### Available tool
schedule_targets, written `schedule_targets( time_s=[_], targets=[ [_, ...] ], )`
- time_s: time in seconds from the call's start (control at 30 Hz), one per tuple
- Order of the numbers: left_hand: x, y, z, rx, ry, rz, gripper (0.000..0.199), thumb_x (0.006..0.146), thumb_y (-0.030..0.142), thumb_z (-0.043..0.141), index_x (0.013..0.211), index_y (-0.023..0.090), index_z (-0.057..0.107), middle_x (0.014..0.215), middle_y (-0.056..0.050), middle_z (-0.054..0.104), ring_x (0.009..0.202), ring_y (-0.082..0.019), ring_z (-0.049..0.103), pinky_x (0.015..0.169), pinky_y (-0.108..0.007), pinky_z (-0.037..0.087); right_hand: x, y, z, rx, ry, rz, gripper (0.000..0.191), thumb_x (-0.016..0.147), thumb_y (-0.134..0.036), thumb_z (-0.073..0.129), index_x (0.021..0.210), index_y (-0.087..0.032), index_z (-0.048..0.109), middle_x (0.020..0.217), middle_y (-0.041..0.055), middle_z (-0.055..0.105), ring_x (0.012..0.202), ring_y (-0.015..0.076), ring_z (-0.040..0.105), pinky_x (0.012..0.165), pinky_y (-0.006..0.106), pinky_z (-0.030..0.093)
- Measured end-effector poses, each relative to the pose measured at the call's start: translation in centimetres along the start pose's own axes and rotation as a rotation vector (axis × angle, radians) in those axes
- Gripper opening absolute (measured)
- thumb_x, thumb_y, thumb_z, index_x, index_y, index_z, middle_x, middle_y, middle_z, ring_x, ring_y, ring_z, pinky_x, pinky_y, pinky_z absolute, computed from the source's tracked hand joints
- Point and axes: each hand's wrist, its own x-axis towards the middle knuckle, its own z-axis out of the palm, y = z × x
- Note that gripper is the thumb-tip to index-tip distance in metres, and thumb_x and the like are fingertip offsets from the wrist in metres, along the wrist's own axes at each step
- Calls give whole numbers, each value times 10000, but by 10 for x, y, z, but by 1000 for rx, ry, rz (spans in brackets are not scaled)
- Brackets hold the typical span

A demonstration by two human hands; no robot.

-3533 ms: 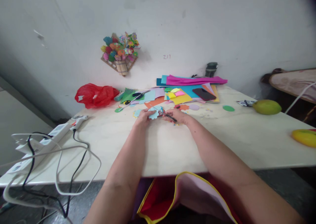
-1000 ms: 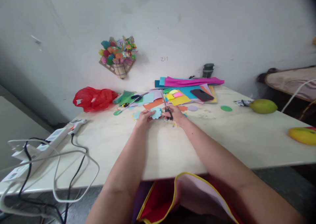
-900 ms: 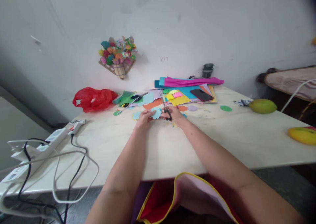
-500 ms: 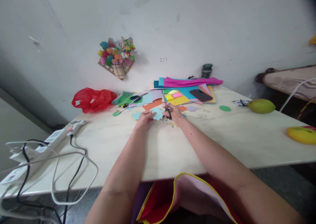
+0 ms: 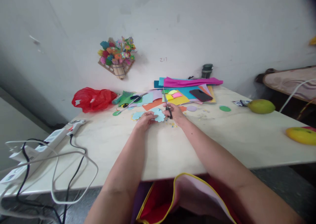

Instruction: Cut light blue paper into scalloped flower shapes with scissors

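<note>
While a pale blue flower point(image 5: 160, 115) is pinched between thumb and fingers of the left hand point(image 5: 146, 118), a pair of scissors point(image 5: 168, 110) is gripped in the right hand point(image 5: 175, 112). Neither hand is spread: the left is mostly closed, with just the tips clamped on the flower's near side, and the right is curled around the black handles. The blades are pointed away toward the wall, up past the flower rather than across it; whether its edge is being touched by the right fingertips can't really be made out.

The flower is held low over the middle of the table point(image 5: 170, 151), between both hands. Right by the left hand, a few blue and yellow cutouts point(image 5: 136, 115) are laid out, and tiny scraps point(image 5: 174, 125) are scattered just below the right one. Beyond that, an orange cutout point(image 5: 183, 108) and a purple oval point(image 5: 191, 108) can be seen, partly backed by a messy spread of coloured sheets point(image 5: 181, 100) with a phone point(image 5: 201, 95) dumped on top. Off to the left, a second pair of scissors point(image 5: 135, 98) is left lying near a red bag point(image 5: 93, 100).
</note>
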Motion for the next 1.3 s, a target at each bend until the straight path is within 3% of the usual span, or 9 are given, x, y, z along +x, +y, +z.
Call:
schedule_targets(
  time_s=[0.17, 0.37, 0.63, 0.97, 1.3],
  targets=[
    [-1, 0, 1, -5, -5, 49, 249, 486, 224, 821, 571, 134, 605, 533, -10, 594, 499, -111, 545, 532, -243, 420, 1, 2, 0, -20, -21, 10, 426, 459, -234, 761, 834, -172, 568, 538, -67, 541, 449, 86, 498, 474, 229, 392],
    [-1, 4, 2, -102, 101, 141, 284, 497, 258, 829, 531, 133, 576, 550, -8, 594, 531, -119, 563, 578, -264, 472, 3, 6, -3, -37, -13, 38, 439, 480, -280, 754, 859, -170, 562, 512, -57, 564, 432, 102, 518, 416, 210, 341],
    [1, 5, 1, -214, 204, 156, 318, 439, 242, 846, 557, 136, 571, 581, 0, 606, 574, -131, 596, 598, -269, 497, -1, 6, 0, -77, -58, 76, 445, 489, -301, 774, 853, -167, 556, 540, -14, 615, 444, 126, 560, 357, 181, 273],
    [2, 6, 0, -245, 227, 157, 356, 407, 274, 859, 562, 142, 567, 587, 11, 598, 566, -107, 586, 559, -230, 504, -3, 4, -1, -85, -103, 114, 436, 518, -303, 774, 873, -162, 564, 614, 9, 657, 451, 114, 569, 344, 172, 238],
    [-1, 7, 2, -187, 181, 156, 329, 478, 277, 839, 581, 146, 555, 587, 2, 605, 567, -117, 592, 577, -245, 492, -2, 6, -2, -82, -141, 117, 417, 560, -381, 777, 850, -158, 578, 593, 7, 635, 428, 94, 526, 326, 176, 215]
  ],
)
